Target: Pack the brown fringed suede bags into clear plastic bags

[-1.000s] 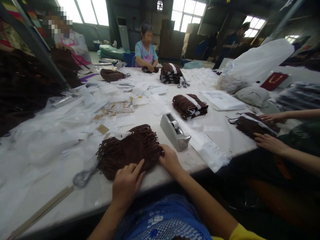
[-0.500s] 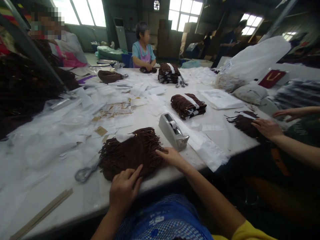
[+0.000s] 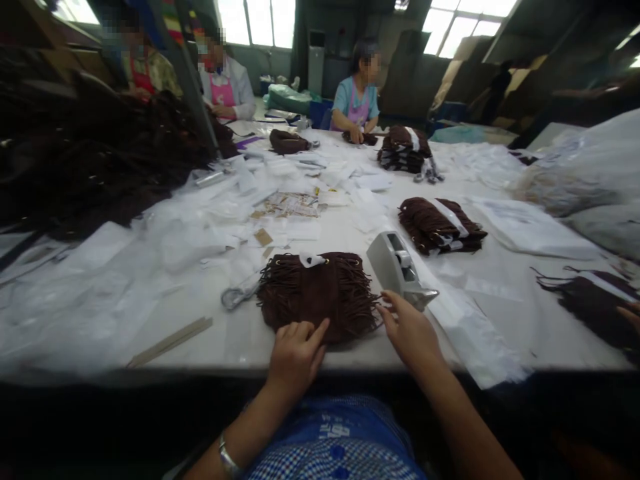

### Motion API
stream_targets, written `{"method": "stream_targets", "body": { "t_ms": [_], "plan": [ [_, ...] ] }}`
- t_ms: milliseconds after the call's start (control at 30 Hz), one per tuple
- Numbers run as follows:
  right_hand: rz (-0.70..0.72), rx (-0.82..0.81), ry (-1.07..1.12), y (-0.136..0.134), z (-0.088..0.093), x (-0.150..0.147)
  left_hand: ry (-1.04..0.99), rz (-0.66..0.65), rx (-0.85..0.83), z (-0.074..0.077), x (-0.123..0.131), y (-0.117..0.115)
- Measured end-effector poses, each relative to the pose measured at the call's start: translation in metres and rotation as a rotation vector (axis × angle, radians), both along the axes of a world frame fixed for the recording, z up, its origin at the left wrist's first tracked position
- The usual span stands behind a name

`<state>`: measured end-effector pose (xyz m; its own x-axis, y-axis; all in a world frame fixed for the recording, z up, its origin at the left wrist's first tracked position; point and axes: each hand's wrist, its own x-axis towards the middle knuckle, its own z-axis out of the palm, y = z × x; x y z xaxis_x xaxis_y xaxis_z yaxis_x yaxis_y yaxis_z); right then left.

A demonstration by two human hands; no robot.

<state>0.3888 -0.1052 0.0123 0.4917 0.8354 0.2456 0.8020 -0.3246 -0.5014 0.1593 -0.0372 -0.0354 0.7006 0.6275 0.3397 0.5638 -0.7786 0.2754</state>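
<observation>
A dark brown fringed bag (image 3: 320,293) lies flat on the white table in front of me, with metal eyelets and a white tag or wrap at its top edge. My left hand (image 3: 297,353) rests on the bag's lower edge, index finger stretched out over it and the other fingers partly bent. At the right side, my right hand (image 3: 407,327) has thumb and index finger apart by the fringe ends. A grey tape dispenser (image 3: 395,260) stands just beyond that hand. Left of the bag, a grey looped item (image 3: 235,297), perhaps scissors, is partly covered by the fringe.
Stacked fringed brown bundles (image 3: 440,223) with white bands lie at the right. Clear plastic and papers (image 3: 165,267) cover the left, near thin strips (image 3: 173,340). Another person's hand (image 3: 631,315) touches a brown fringed piece (image 3: 595,307). A co-worker (image 3: 355,103) sits across the table.
My view has turned left, so everything sits farther right. My right fingers have drawn slightly outward from the fringe. My left hand stays on the bag.
</observation>
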Motion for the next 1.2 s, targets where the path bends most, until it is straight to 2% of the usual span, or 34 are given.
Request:
{"method": "stream_targets", "body": {
  "t_ms": [33,100,167,233,300,400,467,533,633,733,833,900,967,1033,1067,1100,1133,1200],
  "plan": [
    [0.048,0.094,-0.075,0.007,0.005,-0.009,-0.007,0.011,-0.018,0.001,0.001,-0.003],
    [0.272,0.201,-0.141,0.026,0.008,-0.033,-0.051,0.012,-0.045,0.004,0.0,-0.007],
    [0.551,0.145,-0.191,0.047,-0.001,-0.054,-0.139,-0.047,-0.062,0.005,-0.009,-0.009],
    [0.671,0.024,-0.27,0.065,-0.016,-0.066,-0.255,-0.126,-0.061,0.003,-0.025,-0.009],
    [0.67,-0.067,-0.329,0.076,-0.031,-0.067,-0.375,-0.064,-0.078,0.0,-0.046,-0.005],
    [0.657,-0.121,-0.363,0.079,-0.041,-0.062,-0.494,0.296,-0.231,-0.007,-0.069,0.009],
    [0.662,-0.137,-0.375,0.077,-0.041,-0.06,-0.516,0.438,-0.357,-0.011,-0.071,0.023],
    [0.665,-0.146,-0.385,0.075,-0.038,-0.061,-0.491,0.44,-0.382,-0.013,-0.062,0.039],
    [0.671,-0.15,-0.396,0.073,-0.034,-0.062,-0.435,0.423,-0.286,-0.013,-0.04,0.059],
    [0.658,-0.152,-0.39,0.073,-0.034,-0.062,-0.453,0.385,-0.233,-0.016,-0.032,0.064],
    [0.646,-0.163,-0.376,0.073,-0.035,-0.061,-0.469,0.368,-0.19,-0.021,-0.057,0.058],
    [0.653,-0.169,-0.368,0.073,-0.035,-0.061,-0.412,0.441,-0.17,-0.017,-0.089,0.054],
    [0.661,-0.172,-0.357,0.074,-0.035,-0.062,-0.317,0.601,-0.141,-0.002,-0.117,0.051],
    [0.661,-0.169,-0.342,0.075,-0.035,-0.063,-0.27,0.712,-0.098,0.019,-0.124,0.049],
    [0.658,-0.162,-0.332,0.075,-0.035,-0.064,-0.296,0.703,-0.068,0.03,-0.116,0.047],
    [0.657,-0.152,-0.321,0.075,-0.035,-0.064,-0.337,0.615,-0.037,0.039,-0.102,0.046],
    [0.657,-0.141,-0.309,0.075,-0.036,-0.064,-0.365,0.45,-0.035,0.046,-0.082,0.044],
    [0.665,-0.12,-0.289,0.074,-0.037,-0.062,-0.264,0.039,-0.08,0.049,-0.04,0.041]
  ]
}}
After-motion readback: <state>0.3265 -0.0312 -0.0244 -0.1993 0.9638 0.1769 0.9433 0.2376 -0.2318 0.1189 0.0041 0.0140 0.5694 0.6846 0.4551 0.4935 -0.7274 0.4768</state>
